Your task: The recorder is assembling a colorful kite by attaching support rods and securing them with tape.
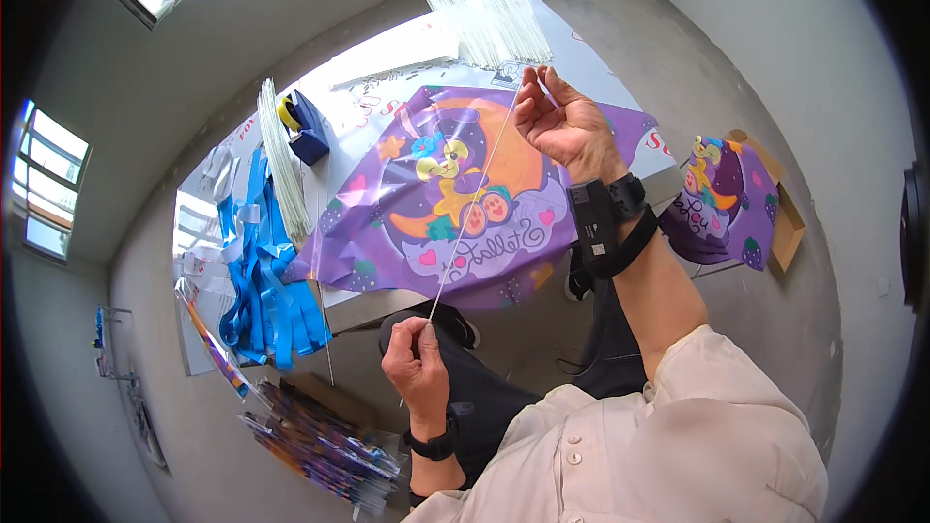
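1. basically, a thin white rod (pixel 476 203) slants across the middle of the view, held in the air over the near side of the worktop (pixel 344 140) and running up to the right from one hand towards the other.
2. the left hand (pixel 417 360) pinches the rod between thumb and bent fingers, near its lower end, just off the near edge of the worktop.
3. the right hand (pixel 562 124) is raised, palm turned up and fingers loosely curled; the rod's upper part meets its fingertips, but i cannot tell whether they grip it.
4. below the rod, a shiny purple printed sheet (pixel 441 194) with a yellow cartoon figure and an orange crescent lies spread out, part of it hanging over the near edge.
5. left of the sheet, a bundle of white rods (pixel 281 169) lies beside a dark blue tape dispenser (pixel 310 140) carrying a yellow roll (pixel 288 114); blue ribbons (pixel 262 276) are heaped nearer the person, drooping over the edge.
6. at the far end, more white rods (pixel 494 29) lie fanned out.
7. off the right side, another purple sheet (pixel 722 203) lies against an open cardboard box (pixel 792 228).
8. at lower left, plastic-wrapped packages (pixel 320 446) are piled together.
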A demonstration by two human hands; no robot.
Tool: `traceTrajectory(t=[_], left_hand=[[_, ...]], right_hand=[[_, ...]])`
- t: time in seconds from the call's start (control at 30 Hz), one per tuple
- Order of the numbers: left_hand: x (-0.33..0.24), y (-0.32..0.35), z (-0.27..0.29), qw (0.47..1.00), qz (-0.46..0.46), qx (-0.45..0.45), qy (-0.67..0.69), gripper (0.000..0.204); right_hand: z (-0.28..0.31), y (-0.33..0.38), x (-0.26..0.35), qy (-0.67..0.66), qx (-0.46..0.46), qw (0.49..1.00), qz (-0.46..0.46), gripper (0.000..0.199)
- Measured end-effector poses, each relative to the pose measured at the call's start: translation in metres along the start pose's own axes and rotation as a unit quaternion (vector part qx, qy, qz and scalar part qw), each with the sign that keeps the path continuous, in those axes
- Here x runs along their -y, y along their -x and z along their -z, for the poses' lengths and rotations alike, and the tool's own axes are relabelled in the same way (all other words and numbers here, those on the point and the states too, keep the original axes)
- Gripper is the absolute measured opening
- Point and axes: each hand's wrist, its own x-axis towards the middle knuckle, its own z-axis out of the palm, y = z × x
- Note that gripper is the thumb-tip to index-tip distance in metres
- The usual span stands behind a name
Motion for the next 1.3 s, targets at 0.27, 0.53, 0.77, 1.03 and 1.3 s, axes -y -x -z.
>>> traceTrajectory(t=[0.27, 0.53, 0.77, 1.03, 1.3], left_hand=[[-0.008, 0.007, -0.003, 1.000, -0.020, 0.019, 0.000, 0.004], [-0.005, 0.006, -0.004, 0.999, -0.027, 0.020, -0.016, 0.003], [-0.006, 0.004, -0.001, 0.991, -0.091, 0.013, -0.096, 0.006], [-0.007, 0.001, 0.016, 0.974, -0.131, 0.021, -0.183, 0.007], [-0.004, -0.008, 0.031, 0.964, -0.142, 0.010, -0.226, 0.008]], right_hand=[[-0.002, 0.022, -0.005, -0.021, 0.018, 1.000, -0.014, 0.019], [0.000, 0.020, -0.007, -0.001, 0.039, 0.999, -0.022, 0.021], [0.021, 0.005, 0.001, 0.074, 0.062, 0.995, 0.000, 0.013], [0.031, 0.007, 0.027, 0.326, 0.147, 0.933, 0.031, 0.010], [0.029, 0.008, 0.049, 0.624, 0.142, 0.767, 0.039, 0.010]])
